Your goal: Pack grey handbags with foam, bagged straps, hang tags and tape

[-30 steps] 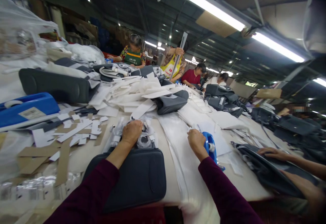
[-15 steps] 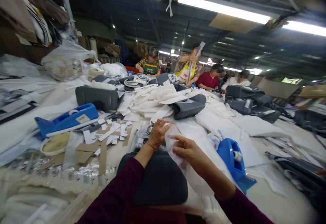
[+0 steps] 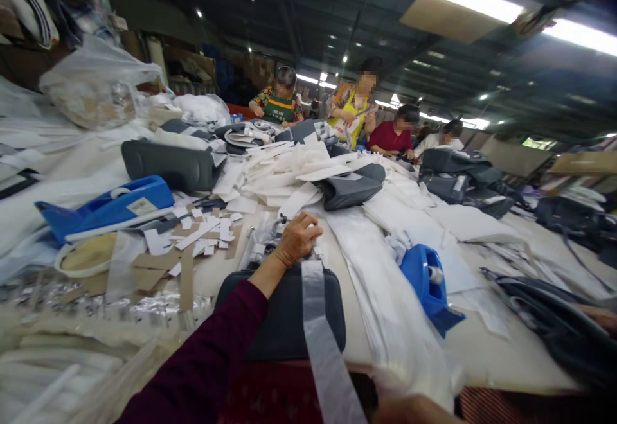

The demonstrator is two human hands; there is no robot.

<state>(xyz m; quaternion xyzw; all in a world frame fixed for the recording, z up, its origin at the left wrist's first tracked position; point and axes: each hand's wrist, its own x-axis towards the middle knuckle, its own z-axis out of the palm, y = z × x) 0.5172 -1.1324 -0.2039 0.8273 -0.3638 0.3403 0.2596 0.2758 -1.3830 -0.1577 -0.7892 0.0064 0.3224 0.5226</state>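
A dark grey bag (image 3: 274,327) lies flat in front of me, with clear-wrapped fittings and a handle (image 3: 260,247) at its far edge. Over these, my left hand (image 3: 297,239) is closed, its fingers curled on the wrapped handle; the exact grip is partly hidden. A translucent white strip (image 3: 322,340) runs from below that hand across the bag toward me. My right hand (image 3: 414,410) shows as a blur at the bottom edge, near the strip's lower end, with its fingers out of sight.
Blue tape dispensers stand left (image 3: 108,209) and right (image 3: 429,289). White foam sheets (image 3: 270,176) pile up ahead, beside a stack of white film (image 3: 380,282). Card scraps (image 3: 187,276) lie left. Several co-workers sit or stand across the table; a hand (image 3: 600,318) shows far right.
My right hand has moved from beside my left hand down to the bottom edge. The white sheet it held is gone from there, and a strip now stretches over the bag. The view has shifted.
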